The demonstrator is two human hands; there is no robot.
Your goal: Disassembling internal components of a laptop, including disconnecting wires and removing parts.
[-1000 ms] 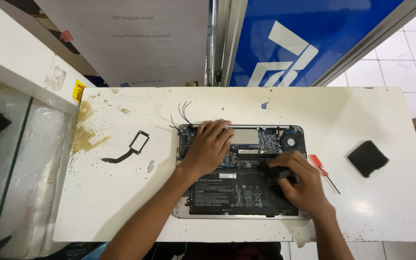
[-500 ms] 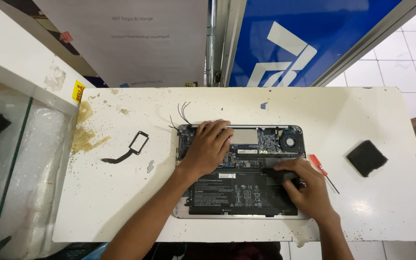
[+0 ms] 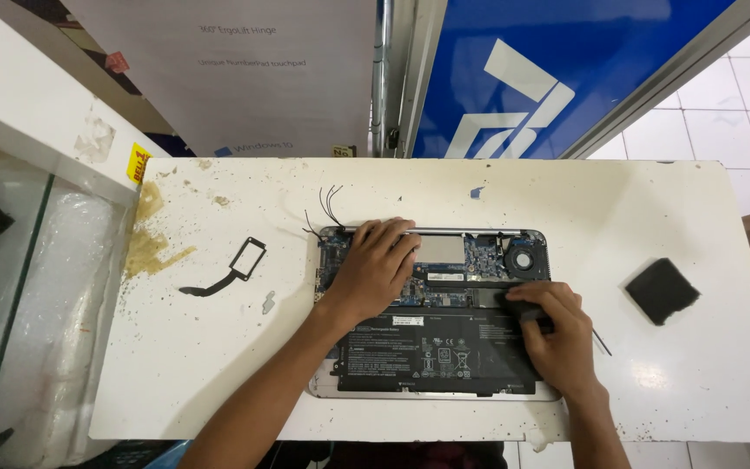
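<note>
An opened silver laptop with its black battery and blue circuit board bared [image 3: 431,347] lay in the middle of the stained white worktop [image 3: 219,365]. The left hand [image 3: 373,269] rested flat, fingers spread, on the board's upper left part. The right hand [image 3: 557,334] had its grip closed round a small dark tool [image 3: 514,304] pressed to the board's right side. A black square pad [image 3: 662,290] lay well apart, to the right.

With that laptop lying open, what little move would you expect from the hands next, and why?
Probably a short stroke of the dark tool along the board: the right hand holds it at the battery's upper edge, while the left hand presses the open laptop flat.
</note>
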